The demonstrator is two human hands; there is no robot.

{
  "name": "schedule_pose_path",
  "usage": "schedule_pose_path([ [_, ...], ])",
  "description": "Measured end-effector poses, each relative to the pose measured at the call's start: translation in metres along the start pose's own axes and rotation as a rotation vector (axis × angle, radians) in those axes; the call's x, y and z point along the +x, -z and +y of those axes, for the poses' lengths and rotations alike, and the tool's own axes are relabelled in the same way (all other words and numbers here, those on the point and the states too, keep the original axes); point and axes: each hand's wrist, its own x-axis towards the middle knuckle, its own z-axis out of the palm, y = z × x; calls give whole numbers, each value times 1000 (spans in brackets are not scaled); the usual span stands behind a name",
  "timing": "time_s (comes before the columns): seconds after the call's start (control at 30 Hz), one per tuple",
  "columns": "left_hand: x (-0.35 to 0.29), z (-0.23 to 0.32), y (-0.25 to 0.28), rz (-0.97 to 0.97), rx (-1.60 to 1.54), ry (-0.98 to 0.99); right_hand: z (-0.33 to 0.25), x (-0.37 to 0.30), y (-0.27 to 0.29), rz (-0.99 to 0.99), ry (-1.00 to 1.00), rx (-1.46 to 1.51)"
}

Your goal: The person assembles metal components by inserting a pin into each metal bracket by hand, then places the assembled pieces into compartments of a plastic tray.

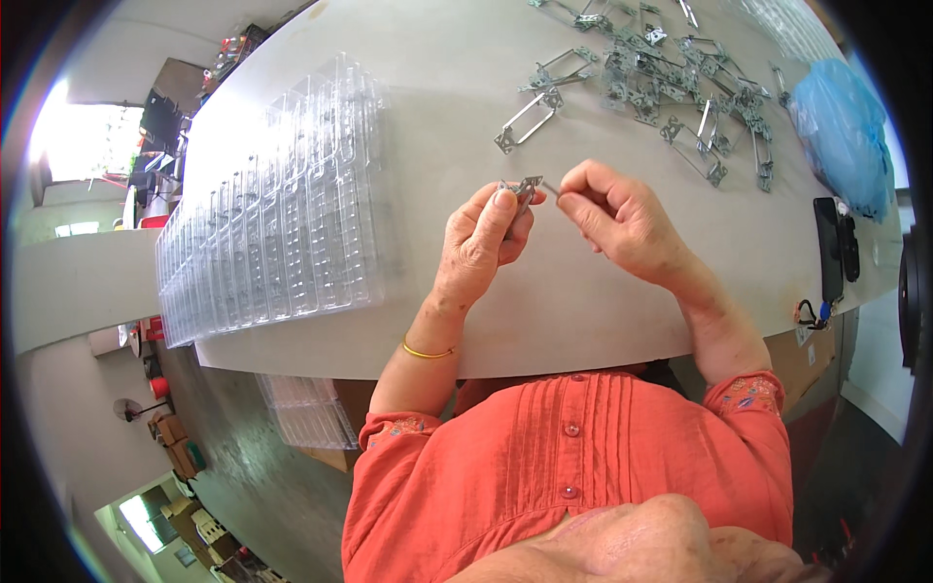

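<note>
My left hand (473, 241) pinches a small metal bracket (529, 184) between thumb and fingers, above the table. Most of the bracket lies hidden in the fingers; its flat end plate sticks out toward my right hand. Just to the right, my right hand (627, 222) is closed on a thin metal rod (549, 187), whose tip points at the bracket. Whether the rod touches the bracket I cannot tell. Beyond my hands lies a single metal frame (526, 122) with plates at both ends, beside a loose pile of similar metal frames (671, 78).
Clear plastic blister trays (282, 194) stand stacked on the left of the white table (437, 107). A blue plastic bag (844, 131) sits at the right edge, with a black phone (828, 248) nearer me. More clear trays (303, 408) are below the table's front edge.
</note>
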Motion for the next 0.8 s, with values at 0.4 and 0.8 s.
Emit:
schedule_pose_path([
  [0.4,0,-11,-2,38,452,-159,1,4,-1,-63,34,-116],
  [0.8,-14,13,-7,227,157,-210,0,11,17,-291,-272,473],
])
